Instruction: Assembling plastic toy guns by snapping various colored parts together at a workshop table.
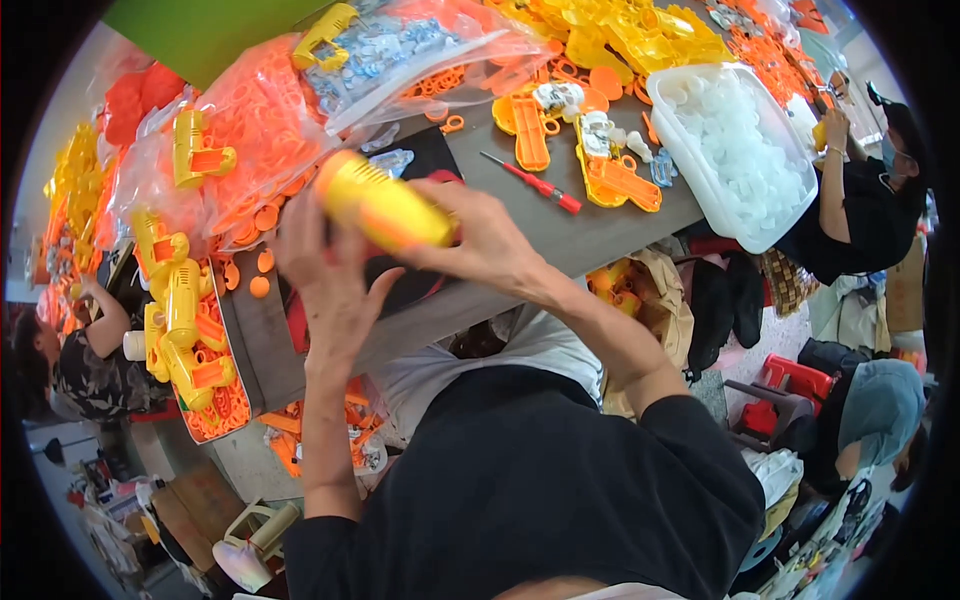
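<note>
My right hand [485, 240] is closed around a yellow plastic cylinder [385, 203] with slots near its far end. The piece is tilted and blurred by motion. Beside its left end is my left hand [325, 275], thumb spread away from the fingers; the fingertips are smeared. Beneath both hands lies a dark mat [410, 285] with red edging on the grey table [275, 355]. Beyond my right hand, a red screwdriver [545, 190] rests near two opened yellow-orange toy housings [525, 130], [615, 165] with white parts inside.
A white tub [735, 235] of translucent pieces stands at right. Bags of orange parts [265, 120] and clear blue parts [385, 60] fill the back left. Several yellow assemblies [183, 300] lie on a tray of orange rings at left. Co-workers [850, 200], [85, 360] are at both sides.
</note>
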A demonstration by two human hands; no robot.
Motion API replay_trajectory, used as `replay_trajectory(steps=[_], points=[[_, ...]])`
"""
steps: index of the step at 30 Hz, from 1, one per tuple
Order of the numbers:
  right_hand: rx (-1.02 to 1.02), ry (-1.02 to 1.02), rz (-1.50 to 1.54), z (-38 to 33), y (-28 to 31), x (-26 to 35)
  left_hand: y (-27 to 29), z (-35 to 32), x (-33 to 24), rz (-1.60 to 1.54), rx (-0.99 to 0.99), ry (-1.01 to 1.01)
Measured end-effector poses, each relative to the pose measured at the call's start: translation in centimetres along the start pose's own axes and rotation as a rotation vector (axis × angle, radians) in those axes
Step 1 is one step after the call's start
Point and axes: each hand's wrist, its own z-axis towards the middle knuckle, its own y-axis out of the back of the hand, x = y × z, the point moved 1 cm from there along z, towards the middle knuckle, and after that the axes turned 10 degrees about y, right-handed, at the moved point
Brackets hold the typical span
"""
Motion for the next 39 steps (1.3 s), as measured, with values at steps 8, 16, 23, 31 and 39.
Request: replay_trajectory(steps=[8,16,23,31,39], points=[[0.014,-0.124,-1.259,5.3,18.9,-9.7,-3.3,-2.3,2.9,-0.966,0.169,0.482],[0.311,-0.060,-1.557,6.2,26.2,-20.7,-4.2,-2.1,2.2,-0.799,0.319,0.400],[0.176,0.363,-1.674,6.3,27.9,-21.1,-3.2,-1.8,1.8,-0.844,0.294,0.438],[-0.294,0.213,-0.919,3.4,10.3,-4.5,-6.7,-0.6,-0.2,-0.745,0.059,0.198],[-0.208,0.581,-0.713,-3.0,-0.9,-1.2,-7.1,-1.2,-0.8,-0.818,0.089,0.278]])
